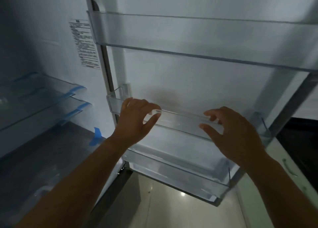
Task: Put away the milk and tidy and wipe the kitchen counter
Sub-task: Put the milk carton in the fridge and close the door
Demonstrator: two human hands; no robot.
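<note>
1. Both forearms reach from the bottom edge toward the open fridge door (189, 76).
2. Left hand (136, 119) curls loosely over the rim of the clear middle door bin (182, 122), thumb under, fingers (151, 107) on top; it grips nothing else.
3. Right hand (230, 129) hovers spread at the same rim, empty.
4. Milk is nowhere in view; every door bin and the glass shelves (43, 97) look bare.
5. Judging by this, stowing the milk is unconfirmed, and the table tidying and wiping remain.

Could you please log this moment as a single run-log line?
scene: open fridge door | left hand: on middle bin rim | right hand: at same rim | milk: not visible | bins: look empty
</note>
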